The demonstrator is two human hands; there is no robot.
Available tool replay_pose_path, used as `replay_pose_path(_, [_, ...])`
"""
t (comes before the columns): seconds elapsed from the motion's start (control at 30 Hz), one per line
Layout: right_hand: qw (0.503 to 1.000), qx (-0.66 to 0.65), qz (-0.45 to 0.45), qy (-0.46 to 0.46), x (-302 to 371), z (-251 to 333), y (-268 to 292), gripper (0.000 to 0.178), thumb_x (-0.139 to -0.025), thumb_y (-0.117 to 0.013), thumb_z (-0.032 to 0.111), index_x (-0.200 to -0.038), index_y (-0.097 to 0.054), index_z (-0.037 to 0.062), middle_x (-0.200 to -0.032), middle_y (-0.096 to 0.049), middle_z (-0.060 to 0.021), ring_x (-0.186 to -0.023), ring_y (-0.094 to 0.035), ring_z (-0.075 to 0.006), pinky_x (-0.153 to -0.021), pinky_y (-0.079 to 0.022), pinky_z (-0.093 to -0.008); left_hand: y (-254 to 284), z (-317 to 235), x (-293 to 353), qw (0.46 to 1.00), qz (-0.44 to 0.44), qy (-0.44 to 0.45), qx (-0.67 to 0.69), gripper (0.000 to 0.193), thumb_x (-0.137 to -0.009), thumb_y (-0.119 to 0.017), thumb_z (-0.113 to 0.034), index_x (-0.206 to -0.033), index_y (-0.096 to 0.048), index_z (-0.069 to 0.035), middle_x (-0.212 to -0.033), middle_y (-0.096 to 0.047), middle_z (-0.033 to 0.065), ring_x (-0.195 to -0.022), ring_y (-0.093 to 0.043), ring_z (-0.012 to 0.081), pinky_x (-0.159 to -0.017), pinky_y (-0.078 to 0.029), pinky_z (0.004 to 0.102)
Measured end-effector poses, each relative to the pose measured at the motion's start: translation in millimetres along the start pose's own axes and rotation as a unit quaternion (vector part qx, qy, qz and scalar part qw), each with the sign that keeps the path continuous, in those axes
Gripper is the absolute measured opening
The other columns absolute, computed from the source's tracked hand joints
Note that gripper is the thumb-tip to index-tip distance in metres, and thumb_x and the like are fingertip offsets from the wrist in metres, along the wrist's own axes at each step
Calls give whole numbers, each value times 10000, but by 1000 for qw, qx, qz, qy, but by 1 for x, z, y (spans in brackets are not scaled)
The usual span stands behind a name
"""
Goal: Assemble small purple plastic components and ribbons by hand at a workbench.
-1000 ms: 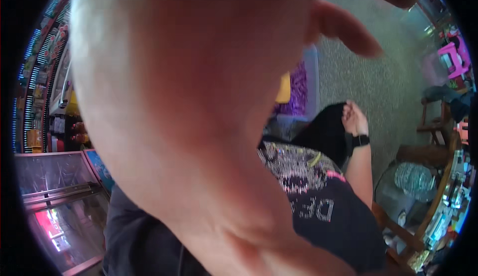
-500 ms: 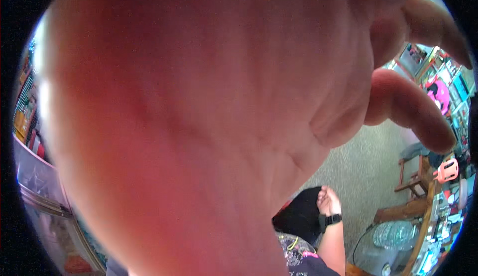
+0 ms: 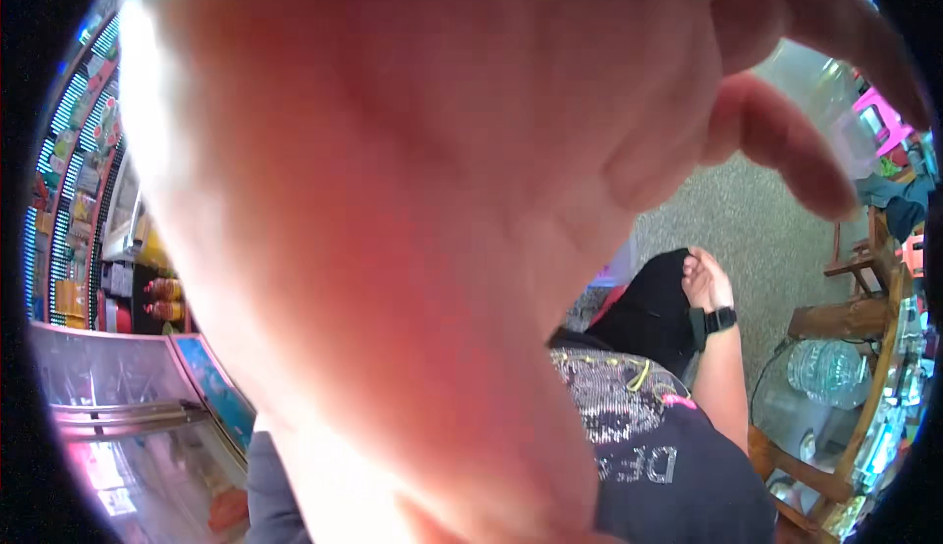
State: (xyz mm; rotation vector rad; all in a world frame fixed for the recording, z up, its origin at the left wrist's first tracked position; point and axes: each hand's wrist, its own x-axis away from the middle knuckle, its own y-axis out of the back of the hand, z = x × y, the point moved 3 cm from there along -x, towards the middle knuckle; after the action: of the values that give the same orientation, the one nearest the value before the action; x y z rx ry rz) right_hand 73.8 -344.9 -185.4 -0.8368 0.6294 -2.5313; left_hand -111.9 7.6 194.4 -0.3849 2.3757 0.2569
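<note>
My left hand fills most of the view, very close to the lens and blurred. Its palm side shows, with two bent fingers hanging apart at the upper right; the other fingers run out of sight. Nothing shows in it. Lower right, my right hand rests at the knee of my black trousers, its fingers loosely curled with nothing visible in them. A black watch is on that wrist. My dark shirt has a glittery patterned front.
Shelves of packaged goods line the left, above a glass-topped chest freezer. At the right are a large clear plastic bottle, a wooden table edge and a pink stool. Speckled floor lies between.
The view has shifted, so more shelving, freezer and shirt show. The two visible fingers of my left hand sit a little higher and farther left. My right hand stays at the knee.
</note>
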Motion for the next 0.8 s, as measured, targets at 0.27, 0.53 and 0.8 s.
replay_pose_path(0.27, [1000, -7, 0, 9, 14, -7, 4, 240, -890, -559, 253, -1049, -589, 76, -826, -626, -22, -718, -549, -132, -611, -432, -255, 33, -15, 4, 980, -11, 9, -200, 128, -845, -621, -58, -935, -650, 28, -903, -654, 68, -846, -601, 107, -759, -467, 234])
replay_pose_path(0.53, [1000, 2, 0, 6, 15, -8, 2, 246, -891, -558, 254, -1065, -574, 81, -829, -609, -11, -724, -541, -125, -625, -430, -252, 173, 168, -1, 850, -48, 229, -472, 199, -743, -660, -232, -843, -707, -67, -772, -672, 133, -727, -654, 228, -690, -511, 322])
replay_pose_path(0.8, [1000, 7, -22, 9, 16, -7, -5, 247, -892, -554, 244, -1067, -575, 72, -808, -594, 5, -693, -533, -107, -591, -418, -226, 165, 194, 10, 791, 19, 294, -537, 290, -722, -721, -332, -839, -706, -68, -782, -666, 133, -757, -647, 240, -711, -499, 334])
